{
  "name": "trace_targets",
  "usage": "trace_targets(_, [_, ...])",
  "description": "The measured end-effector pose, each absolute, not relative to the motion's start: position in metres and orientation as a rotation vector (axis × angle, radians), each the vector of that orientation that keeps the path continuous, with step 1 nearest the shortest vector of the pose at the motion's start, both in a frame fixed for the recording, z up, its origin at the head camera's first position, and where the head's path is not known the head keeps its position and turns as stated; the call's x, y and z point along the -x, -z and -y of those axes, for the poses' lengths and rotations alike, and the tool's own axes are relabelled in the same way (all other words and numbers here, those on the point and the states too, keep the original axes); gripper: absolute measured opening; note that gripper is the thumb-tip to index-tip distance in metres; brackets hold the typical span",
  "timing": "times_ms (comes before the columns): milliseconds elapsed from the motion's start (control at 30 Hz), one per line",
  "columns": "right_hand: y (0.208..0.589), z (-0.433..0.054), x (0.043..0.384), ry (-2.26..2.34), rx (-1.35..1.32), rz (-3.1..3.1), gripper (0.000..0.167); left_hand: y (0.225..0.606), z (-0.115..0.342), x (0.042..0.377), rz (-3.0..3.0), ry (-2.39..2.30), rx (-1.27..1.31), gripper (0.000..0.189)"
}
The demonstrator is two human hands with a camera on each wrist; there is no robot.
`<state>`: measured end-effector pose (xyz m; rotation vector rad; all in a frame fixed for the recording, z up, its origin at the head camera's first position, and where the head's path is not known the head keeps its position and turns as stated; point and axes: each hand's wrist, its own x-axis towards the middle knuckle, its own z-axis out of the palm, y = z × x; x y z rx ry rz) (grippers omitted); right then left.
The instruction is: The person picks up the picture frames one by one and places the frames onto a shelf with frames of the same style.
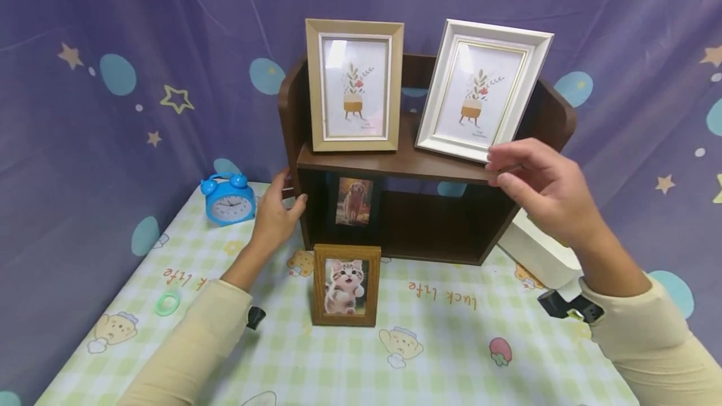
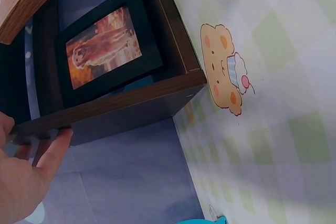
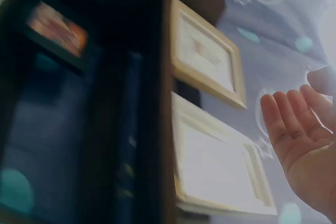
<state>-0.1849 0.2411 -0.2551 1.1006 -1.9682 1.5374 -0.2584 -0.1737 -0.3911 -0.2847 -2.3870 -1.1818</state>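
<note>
1. Bracing the left hand (image 1: 276,215) against the left side of a brown shelf (image 1: 406,163), with thumb spread from fingers at the panel's front edge; cannot tell how firmly.
2. Hovering the right hand (image 1: 549,193) at the lower right corner of a white frame (image 1: 485,89), pinching nothing, with fingers side by side, gently bent, and thumb apart; cannot confirm any touch there.
3. Spotting that white frame up top, on the right half, slanted, with a gap before a beige frame (image 1: 355,89) upright at left.
4. Finding a black frame (image 1: 354,202) with a dog photo below, at the compartment's left end.
5. Catching a wooden frame (image 1: 346,284) with a kitten picture before the shelf, on a checked tablecloth (image 1: 451,343).
6. Noting a blue alarm clock (image 1: 230,202) over at left, near the left hand.
</note>
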Motion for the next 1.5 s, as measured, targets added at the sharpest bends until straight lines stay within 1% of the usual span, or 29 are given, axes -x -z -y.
trace_targets(133, [0.28,-0.221,0.185,-1.451,-1.145,2.072,0.036,0.389,0.173,0.259,2.389,1.178,0.282,0.058])
trace_targets(333, [0.322,-0.199,0.188,-1.369,-1.137,2.265,0.035,0.389,0.173,0.259,2.396,1.19,0.274,0.059])
trace_targets(533, [0.364,-0.178,0.189,-1.506,-1.053,2.448,0.033,0.388,0.173,0.258,2.395,1.188,0.271,0.058])
trace_targets(700, [0.39,-0.166,0.187,-1.655,-0.989,2.505,0.04,0.387,0.173,0.259,2.371,1.167,0.288,0.058])
trace_targets(833, [0.407,-0.158,0.19,-1.752,-0.921,2.523,0.046,0.386,0.174,0.259,2.364,1.176,0.29,0.057])
trace_targets(1000, [0.427,-0.145,0.19,-1.834,-0.82,2.559,0.05,0.386,0.174,0.26,2.365,1.157,0.291,0.058])
trace_targets(1200, [0.447,-0.128,0.186,-1.887,-0.812,2.576,0.056,0.388,0.172,0.26,2.365,1.145,0.285,0.058])
trace_targets(1367, [0.455,-0.121,0.183,-1.926,-0.776,2.567,0.06,0.39,0.171,0.258,2.376,1.161,0.285,0.058])
trace_targets(1500, [0.457,-0.117,0.183,-1.94,-0.755,2.543,0.06,0.391,0.172,0.257,2.374,1.171,0.272,0.058])
